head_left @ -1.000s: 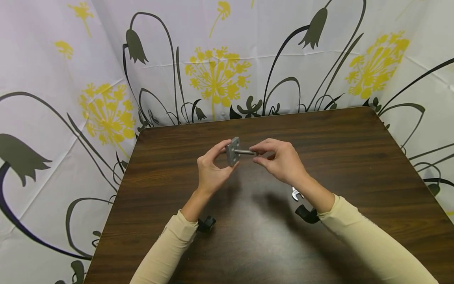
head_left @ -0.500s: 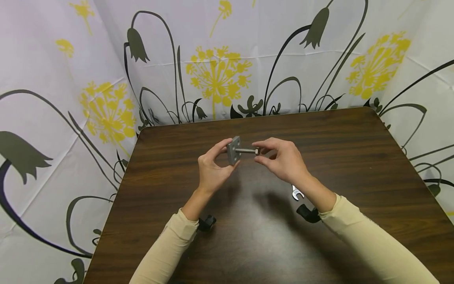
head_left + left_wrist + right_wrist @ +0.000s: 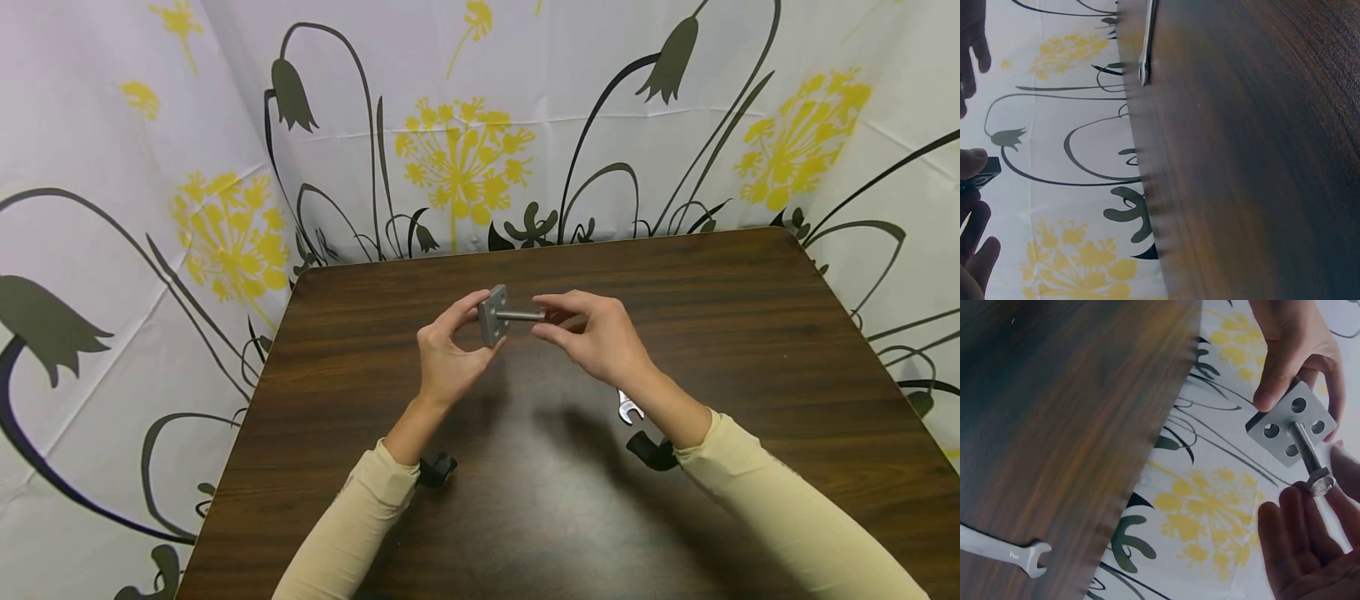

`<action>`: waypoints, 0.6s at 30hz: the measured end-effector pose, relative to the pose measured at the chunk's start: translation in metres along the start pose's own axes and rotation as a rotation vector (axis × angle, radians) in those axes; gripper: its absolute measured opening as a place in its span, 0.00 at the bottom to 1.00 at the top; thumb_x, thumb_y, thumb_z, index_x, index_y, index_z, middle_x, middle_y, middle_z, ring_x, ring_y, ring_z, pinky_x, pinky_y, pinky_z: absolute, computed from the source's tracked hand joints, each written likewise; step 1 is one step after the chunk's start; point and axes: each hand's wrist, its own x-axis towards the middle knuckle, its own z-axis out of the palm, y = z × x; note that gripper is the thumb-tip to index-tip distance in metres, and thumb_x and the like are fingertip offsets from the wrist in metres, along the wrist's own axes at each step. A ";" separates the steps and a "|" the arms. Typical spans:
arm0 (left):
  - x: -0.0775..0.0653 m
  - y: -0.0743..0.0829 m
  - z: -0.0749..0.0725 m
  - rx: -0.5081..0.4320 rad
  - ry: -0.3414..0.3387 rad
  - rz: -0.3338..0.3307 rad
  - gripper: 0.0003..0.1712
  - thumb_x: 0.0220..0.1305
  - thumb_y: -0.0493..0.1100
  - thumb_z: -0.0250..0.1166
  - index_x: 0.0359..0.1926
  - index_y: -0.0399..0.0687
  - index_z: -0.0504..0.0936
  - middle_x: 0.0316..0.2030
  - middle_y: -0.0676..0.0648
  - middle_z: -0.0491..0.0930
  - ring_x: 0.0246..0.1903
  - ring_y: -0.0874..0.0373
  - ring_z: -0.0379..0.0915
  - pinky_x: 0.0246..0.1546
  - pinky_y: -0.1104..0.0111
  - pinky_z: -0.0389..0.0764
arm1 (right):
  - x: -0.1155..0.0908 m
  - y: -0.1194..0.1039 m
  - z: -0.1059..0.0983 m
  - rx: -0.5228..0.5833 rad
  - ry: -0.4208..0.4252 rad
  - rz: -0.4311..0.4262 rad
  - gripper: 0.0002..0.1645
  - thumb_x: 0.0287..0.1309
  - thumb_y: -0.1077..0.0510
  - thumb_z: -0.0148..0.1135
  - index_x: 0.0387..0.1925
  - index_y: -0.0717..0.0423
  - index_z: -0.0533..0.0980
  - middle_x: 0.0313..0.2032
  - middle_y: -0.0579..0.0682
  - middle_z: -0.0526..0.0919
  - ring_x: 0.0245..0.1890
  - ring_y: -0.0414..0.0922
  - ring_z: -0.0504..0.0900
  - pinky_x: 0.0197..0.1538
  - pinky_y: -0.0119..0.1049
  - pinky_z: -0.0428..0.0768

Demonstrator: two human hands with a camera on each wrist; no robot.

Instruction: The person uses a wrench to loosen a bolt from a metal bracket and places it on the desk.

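Observation:
My left hand [image 3: 453,358] holds a square grey metal plate [image 3: 493,317] by its edges, thumb below and fingers above. Holes pierce the plate near its corners, as the right wrist view shows. A threaded bolt [image 3: 1305,447] stands out from the plate's middle toward my right hand [image 3: 592,333]. At the bolt's outer end sits a hexagonal piece [image 3: 1321,483]; whether it is the head or a nut I cannot tell. My right fingers and thumb curve around that end, a fingertip close against it. The left wrist view catches only a corner of the plate [image 3: 988,172].
On the brown wood-grain table [image 3: 360,350], an open-ended wrench [image 3: 1004,549] lies below my right forearm. Black wrist-worn pieces [image 3: 651,452] show at both wrists. A white curtain [image 3: 337,167] with printed flowers hangs behind and beside the table.
The right fingers shift around the bolt's outer end, covering and uncovering the hexagonal piece. The plate stays in the left hand, nearly in place.

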 end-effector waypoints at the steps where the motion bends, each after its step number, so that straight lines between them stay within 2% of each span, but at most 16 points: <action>1: 0.000 0.000 0.000 0.002 0.001 0.000 0.34 0.32 0.21 0.77 0.48 0.31 0.81 0.39 0.36 0.85 0.34 0.46 0.85 0.44 0.62 0.82 | 0.000 0.000 0.000 0.002 -0.004 0.038 0.16 0.60 0.52 0.69 0.48 0.53 0.84 0.37 0.44 0.86 0.36 0.41 0.85 0.37 0.37 0.83; 4: -0.003 -0.009 0.001 0.010 0.006 0.005 0.34 0.32 0.22 0.78 0.48 0.32 0.81 0.39 0.36 0.85 0.34 0.46 0.85 0.44 0.62 0.82 | 0.000 -0.001 0.000 -0.019 -0.045 0.171 0.21 0.64 0.40 0.60 0.42 0.51 0.86 0.31 0.42 0.87 0.32 0.41 0.85 0.35 0.39 0.80; 6: -0.006 -0.017 0.002 0.021 0.005 0.000 0.35 0.32 0.23 0.79 0.49 0.34 0.82 0.39 0.38 0.85 0.34 0.47 0.85 0.44 0.62 0.82 | -0.001 -0.001 0.000 -0.033 -0.081 0.213 0.23 0.66 0.38 0.58 0.39 0.51 0.86 0.29 0.42 0.87 0.31 0.41 0.85 0.35 0.40 0.79; 8: -0.010 -0.027 0.003 0.028 0.003 -0.006 0.36 0.33 0.25 0.80 0.50 0.36 0.82 0.40 0.40 0.86 0.35 0.48 0.85 0.44 0.63 0.81 | -0.001 -0.001 0.000 -0.047 -0.086 0.182 0.19 0.64 0.43 0.62 0.40 0.52 0.86 0.30 0.43 0.87 0.31 0.41 0.84 0.35 0.39 0.80; 10: -0.012 -0.033 0.003 0.030 -0.004 -0.015 0.36 0.35 0.27 0.80 0.52 0.39 0.82 0.41 0.42 0.86 0.36 0.50 0.85 0.45 0.63 0.81 | 0.000 -0.001 0.000 -0.052 -0.065 0.109 0.13 0.61 0.51 0.68 0.43 0.53 0.85 0.34 0.44 0.87 0.33 0.41 0.84 0.36 0.38 0.82; 13: -0.013 -0.036 0.003 0.024 -0.015 -0.025 0.35 0.37 0.30 0.80 0.53 0.43 0.83 0.42 0.45 0.86 0.37 0.53 0.85 0.46 0.64 0.80 | 0.000 0.000 0.000 -0.052 -0.023 0.027 0.18 0.53 0.57 0.74 0.48 0.54 0.84 0.37 0.45 0.86 0.34 0.41 0.84 0.37 0.36 0.84; 15: -0.013 -0.036 0.003 0.018 -0.020 -0.029 0.35 0.39 0.31 0.80 0.54 0.44 0.82 0.42 0.46 0.86 0.38 0.55 0.84 0.46 0.64 0.80 | -0.001 0.000 0.001 -0.052 -0.010 0.046 0.19 0.56 0.52 0.72 0.49 0.52 0.83 0.37 0.44 0.86 0.34 0.40 0.84 0.36 0.36 0.83; 18: -0.013 -0.036 0.003 0.019 -0.023 -0.037 0.35 0.40 0.32 0.79 0.54 0.46 0.82 0.42 0.47 0.86 0.38 0.56 0.84 0.46 0.63 0.80 | -0.002 -0.001 0.002 -0.052 -0.020 0.148 0.19 0.61 0.42 0.65 0.46 0.50 0.85 0.32 0.43 0.87 0.30 0.39 0.85 0.33 0.38 0.81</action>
